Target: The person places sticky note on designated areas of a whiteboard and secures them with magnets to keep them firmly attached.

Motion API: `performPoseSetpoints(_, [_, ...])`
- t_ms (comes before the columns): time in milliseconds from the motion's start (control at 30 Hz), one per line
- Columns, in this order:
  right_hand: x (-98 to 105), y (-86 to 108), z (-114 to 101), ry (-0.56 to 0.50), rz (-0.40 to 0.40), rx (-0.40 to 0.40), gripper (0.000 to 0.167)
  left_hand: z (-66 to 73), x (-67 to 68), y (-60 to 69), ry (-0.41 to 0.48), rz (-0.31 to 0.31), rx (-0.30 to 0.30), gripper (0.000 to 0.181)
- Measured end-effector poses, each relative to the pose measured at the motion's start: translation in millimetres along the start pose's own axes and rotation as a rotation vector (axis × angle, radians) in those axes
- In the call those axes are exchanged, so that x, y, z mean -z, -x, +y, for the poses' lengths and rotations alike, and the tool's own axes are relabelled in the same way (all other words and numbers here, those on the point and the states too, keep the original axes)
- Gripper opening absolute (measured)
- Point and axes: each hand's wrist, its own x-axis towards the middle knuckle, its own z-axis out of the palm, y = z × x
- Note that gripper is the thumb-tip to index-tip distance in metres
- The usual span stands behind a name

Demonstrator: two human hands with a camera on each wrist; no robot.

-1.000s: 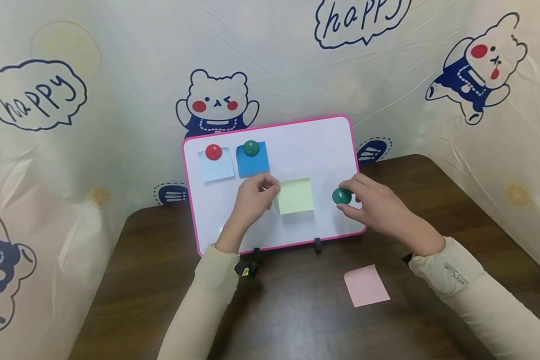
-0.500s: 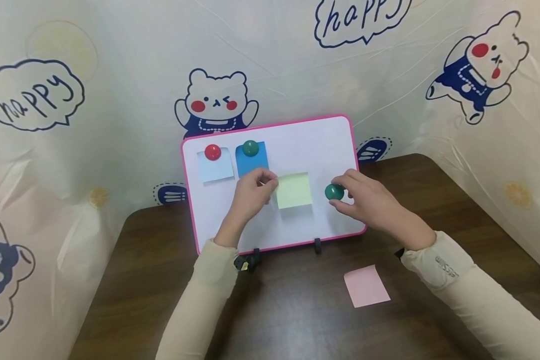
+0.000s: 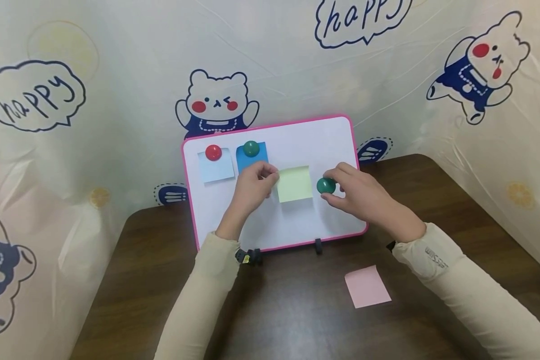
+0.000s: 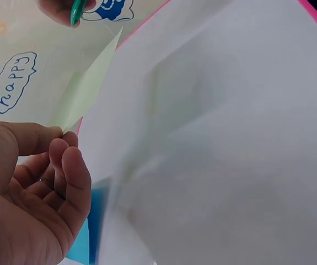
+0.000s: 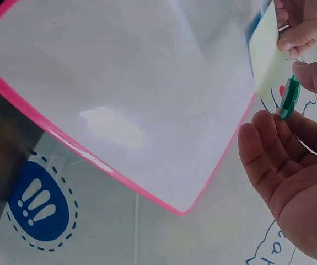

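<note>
My left hand (image 3: 253,189) pinches the left edge of a pale green sticky note (image 3: 294,184) between thumb and fingertips. In the left wrist view the note (image 4: 89,83) stands off the whiteboard, its shadow falling on the surface. Just right of the note, my right hand (image 3: 360,192) holds a round green magnet (image 3: 326,185) between thumb and fingers. The right wrist view shows this magnet (image 5: 290,97) edge-on, apart from the board. The pink-framed whiteboard (image 3: 310,140) leans behind both hands.
On the board's upper left, a red magnet (image 3: 213,152) sits on a light blue note (image 3: 217,171), and a green magnet (image 3: 251,148) on a blue note (image 3: 246,162). A pink note (image 3: 367,286) lies on the wooden table (image 3: 297,310). Black feet (image 3: 318,246) support the board.
The pale green note has risen on the board with my left hand. My right hand has brought the green magnet leftward and slightly up, nearer the note.
</note>
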Motion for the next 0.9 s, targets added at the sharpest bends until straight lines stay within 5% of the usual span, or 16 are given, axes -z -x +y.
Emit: performPoseSetpoints(900, [0.3,-35.6,-10.0,-0.011,-0.011,-0.013,0.041,5.1,5.9,-27.7,0.0,0.008,0.08,0.019])
